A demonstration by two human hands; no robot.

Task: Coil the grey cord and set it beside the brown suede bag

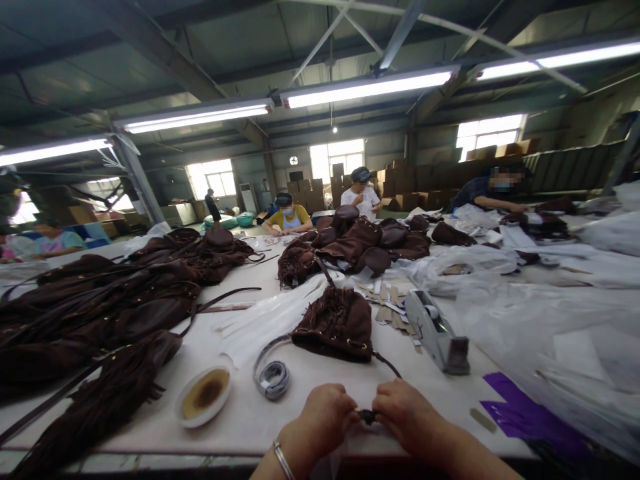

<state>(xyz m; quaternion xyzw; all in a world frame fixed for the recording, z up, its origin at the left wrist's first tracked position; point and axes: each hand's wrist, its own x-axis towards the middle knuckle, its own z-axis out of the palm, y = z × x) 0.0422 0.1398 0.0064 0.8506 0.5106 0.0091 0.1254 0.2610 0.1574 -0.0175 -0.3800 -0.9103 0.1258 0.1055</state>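
My left hand (326, 415) and my right hand (407, 412) are close together at the table's front edge, fingers pinched. Between them is a short dark strap end (367, 417), bunched like a knot; its details are too small to make out. Just beyond my hands lies a brown fringed drawstring bag (340, 323) with metal eyelets. From the bag, a dark strap (386, 363) runs toward my right hand and disappears behind it. To the left of the bag, a coiled grey strap (274, 380) rests on the table.
A white bowl (185, 412) with brown residue sits front left. Brown bags (140, 293) cover the left side; another pile (355, 240) lies behind. At right are a tape dispenser (437, 333), card strips (387, 303), clear plastic (565, 333) and purple material (525, 410). Co-workers sit across the table.
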